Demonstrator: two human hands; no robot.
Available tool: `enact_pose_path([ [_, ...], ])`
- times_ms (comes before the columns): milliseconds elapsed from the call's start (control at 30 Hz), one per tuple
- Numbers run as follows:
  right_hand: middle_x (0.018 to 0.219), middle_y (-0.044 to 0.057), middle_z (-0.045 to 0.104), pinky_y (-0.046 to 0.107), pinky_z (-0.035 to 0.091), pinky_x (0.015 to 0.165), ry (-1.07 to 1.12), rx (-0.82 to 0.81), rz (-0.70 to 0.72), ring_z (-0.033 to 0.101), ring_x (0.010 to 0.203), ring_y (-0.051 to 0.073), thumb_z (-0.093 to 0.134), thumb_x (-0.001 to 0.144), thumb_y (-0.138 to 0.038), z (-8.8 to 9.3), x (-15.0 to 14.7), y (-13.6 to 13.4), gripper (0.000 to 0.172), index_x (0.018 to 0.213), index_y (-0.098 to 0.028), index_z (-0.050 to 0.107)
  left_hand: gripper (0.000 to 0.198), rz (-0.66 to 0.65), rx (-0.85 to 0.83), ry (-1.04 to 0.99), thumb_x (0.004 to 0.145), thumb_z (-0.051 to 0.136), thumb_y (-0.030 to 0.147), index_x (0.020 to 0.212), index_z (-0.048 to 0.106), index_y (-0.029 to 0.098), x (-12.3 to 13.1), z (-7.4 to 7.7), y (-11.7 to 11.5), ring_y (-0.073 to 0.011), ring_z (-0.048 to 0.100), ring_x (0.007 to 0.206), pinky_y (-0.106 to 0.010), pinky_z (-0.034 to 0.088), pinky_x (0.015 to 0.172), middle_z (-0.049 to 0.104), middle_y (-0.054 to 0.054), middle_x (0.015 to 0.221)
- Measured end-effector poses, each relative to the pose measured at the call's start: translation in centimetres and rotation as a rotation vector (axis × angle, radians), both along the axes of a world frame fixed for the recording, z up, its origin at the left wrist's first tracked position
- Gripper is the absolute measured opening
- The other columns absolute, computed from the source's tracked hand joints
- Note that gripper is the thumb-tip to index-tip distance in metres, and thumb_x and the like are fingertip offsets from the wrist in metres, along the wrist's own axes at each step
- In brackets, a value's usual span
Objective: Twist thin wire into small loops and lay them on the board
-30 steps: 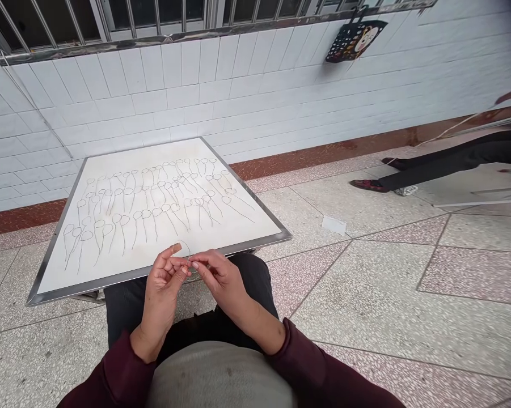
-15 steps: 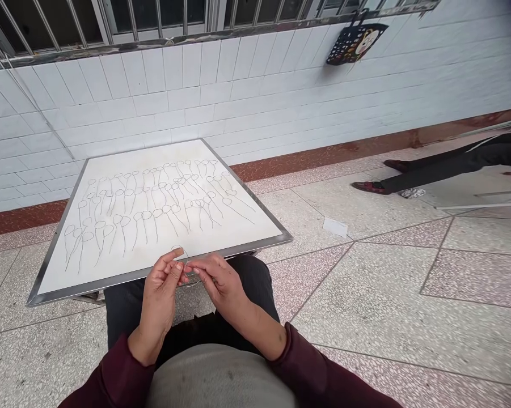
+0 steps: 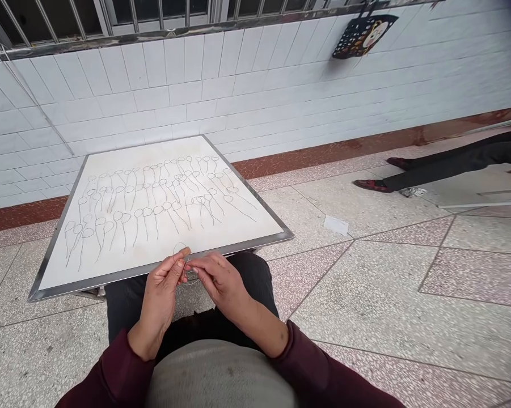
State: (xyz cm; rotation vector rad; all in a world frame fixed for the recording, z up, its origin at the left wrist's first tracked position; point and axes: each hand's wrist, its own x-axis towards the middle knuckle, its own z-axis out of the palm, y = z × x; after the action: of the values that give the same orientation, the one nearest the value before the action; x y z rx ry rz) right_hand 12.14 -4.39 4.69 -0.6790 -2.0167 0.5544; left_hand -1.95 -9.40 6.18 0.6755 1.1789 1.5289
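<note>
In front of my lap, my left hand (image 3: pixel 162 292) pinches a thin wire (image 3: pixel 180 244) between thumb and fingers. The wire bends into a loop above the fingertips, and more of it curves below them. A tan wrap (image 3: pixel 186 251) covers one left fingertip. My right hand (image 3: pixel 222 284) comes in from the other side, thumb and index finger closed on the same wire close to the left fingertips. Exactly where the right fingers grip is hard to see. Just beyond both hands is a white board (image 3: pixel 110 263) with a grey metal edge. Several looped wires (image 3: pixel 126 217) lie on it in rows.
A tiled wall (image 3: pixel 161 107) with barred windows rises behind the board. A dark patterned bag (image 3: pixel 357 37) hangs there. At right, another person's legs (image 3: pixel 442 167) stretch across the floor, with a white paper (image 3: pixel 336 225) lying nearer to me.
The view has shifted slightly. Both hands stay close together on the wire; the wrapped left fingertip has moved a little to the right.
</note>
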Motion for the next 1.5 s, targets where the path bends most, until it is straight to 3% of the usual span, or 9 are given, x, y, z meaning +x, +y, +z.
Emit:
enact_pose_path([
  [300,0.085,0.004,0.063,0.032,0.053,0.068,0.007,-0.081,-0.065,0.059,0.073,0.018,0.049,0.094,-0.019,-0.6,-0.2,-0.2,0.025,0.116,-0.024,0.057,0.03,0.052,-0.008,-0.123,0.075,0.077,0.03,0.102,0.076,0.019,-0.1,-0.1,0.1,-0.0088,0.055,0.072,-0.022,0.045,0.067,0.071,-0.008,0.102],
  [433,0.083,0.003,0.061,0.029,0.052,0.061,-0.007,-0.129,-0.085,0.057,0.066,0.015,0.047,0.094,-0.017,-0.6,-0.2,-0.3,0.02,0.109,-0.023,0.058,0.031,0.11,0.04,-0.178,0.077,0.076,0.029,0.106,0.075,0.018,-0.1,0.2,0.2,-0.0077,0.053,0.071,-0.021,0.045,0.069,0.067,-0.004,0.087],
  [533,0.094,0.008,0.062,0.034,0.055,0.07,-0.077,-0.032,-0.033,0.061,0.081,0.019,0.052,0.093,-0.021,-0.6,0.0,-0.2,0.017,0.109,-0.021,0.057,0.033,0.154,0.045,-0.198,0.076,0.077,0.029,0.106,0.074,0.016,-0.2,0.6,0.3,-0.0071,0.052,0.071,-0.019,0.043,0.067,0.063,-0.002,0.083],
  [667,0.113,0.014,0.06,0.046,0.052,0.086,-0.173,0.206,0.032,0.057,0.102,0.027,0.065,0.089,-0.032,-0.7,0.1,0.2,0.034,0.117,-0.018,0.054,0.037,0.168,0.039,-0.205,0.076,0.077,0.03,0.111,0.072,0.017,-0.4,0.8,0.5,-0.0058,0.048,0.063,-0.018,0.04,0.058,0.059,0.0,0.074],
  [933,0.086,0.008,0.063,0.036,0.049,0.075,-0.265,0.363,-0.006,0.057,0.082,0.021,0.058,0.093,-0.021,-1.0,-0.1,0.8,0.006,0.091,-0.017,0.056,0.037,0.206,0.056,-0.261,0.076,0.077,0.027,0.111,0.072,0.016,-0.4,1.4,0.8,-0.0046,0.044,0.057,-0.015,0.037,0.051,0.056,0.001,0.071],
  [1033,0.069,0.002,0.057,0.031,0.043,0.064,-0.342,0.388,-0.095,0.049,0.065,0.017,0.053,0.096,-0.02,-1.6,-0.2,0.5,0.018,0.077,-0.019,0.054,0.037,0.25,0.081,-0.262,0.076,0.077,0.027,0.112,0.072,0.016,-0.3,1.7,0.9,-0.0043,0.045,0.057,-0.015,0.04,0.054,0.055,0.002,0.069],
  [1133,0.067,0.001,0.054,0.03,0.04,0.062,-0.384,0.376,-0.162,0.046,0.063,0.016,0.051,0.097,-0.02,-2.2,-0.4,0.1,0.025,0.072,-0.019,0.053,0.036,0.284,0.101,-0.258,0.076,0.077,0.028,0.109,0.073,0.016,-0.1,1.9,1.1,-0.0044,0.046,0.057,-0.016,0.041,0.056,0.055,0.002,0.069],
  [1300,0.07,0.002,0.056,0.032,0.038,0.065,-0.419,0.359,-0.152,0.049,0.068,0.018,0.052,0.095,-0.02,-1.8,-1.1,-0.3,0.02,0.075,-0.018,0.056,0.035,0.284,0.088,-0.243,0.076,0.076,0.028,0.109,0.073,0.017,0.2,1.5,1.2,-0.0053,0.05,0.063,-0.016,0.043,0.059,0.059,0.0,0.076],
  [1500,0.071,0.003,0.059,0.031,0.039,0.061,-0.365,0.349,-0.111,0.051,0.066,0.017,0.041,0.1,-0.017,-1.7,-1.6,-0.1,0.019,0.101,-0.016,0.061,0.038,0.223,0.075,-0.202,0.078,0.075,0.03,0.114,0.071,0.02,0.3,1.0,1.1,-0.0078,0.055,0.073,-0.02,0.046,0.072,0.062,0.0,0.081],
])
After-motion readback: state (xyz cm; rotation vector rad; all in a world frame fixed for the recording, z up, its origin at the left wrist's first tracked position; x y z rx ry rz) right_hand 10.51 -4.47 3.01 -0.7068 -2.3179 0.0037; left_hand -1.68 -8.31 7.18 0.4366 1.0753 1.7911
